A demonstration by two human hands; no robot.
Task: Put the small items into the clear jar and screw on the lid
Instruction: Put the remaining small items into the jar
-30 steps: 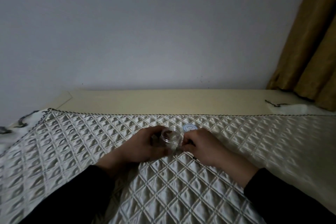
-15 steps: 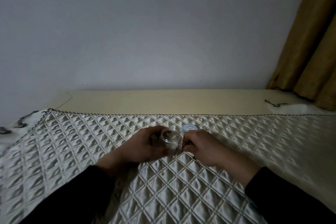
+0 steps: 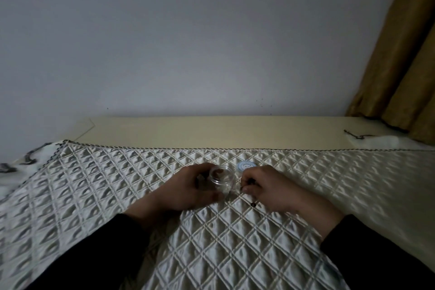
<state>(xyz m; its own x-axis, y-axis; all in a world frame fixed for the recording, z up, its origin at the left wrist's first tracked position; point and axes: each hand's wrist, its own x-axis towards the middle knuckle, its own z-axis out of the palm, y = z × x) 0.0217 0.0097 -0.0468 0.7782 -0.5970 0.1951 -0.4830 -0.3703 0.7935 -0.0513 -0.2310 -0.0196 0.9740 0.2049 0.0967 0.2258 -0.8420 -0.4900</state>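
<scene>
On a quilted cream bedspread (image 3: 211, 242), the left hand (image 3: 188, 189) wraps around a small clear plastic jar (image 3: 221, 175) standing upright, open mouth up, with something dark already inside. Just right of it, the right hand (image 3: 266, 189) pinches a thin dark item (image 3: 250, 181) in curled fingers; another small dark piece (image 3: 253, 205) lies nearby. The round pale-blue lid (image 3: 246, 166) rests flat just beyond, not yet screwed on, so filling looks partway done.

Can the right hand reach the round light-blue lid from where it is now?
Probably yes. The round light-blue lid lies uncovered on the quilted cloth, just beyond the right hand; nothing stands between, though its fingers seem busy pinching something small.
</scene>
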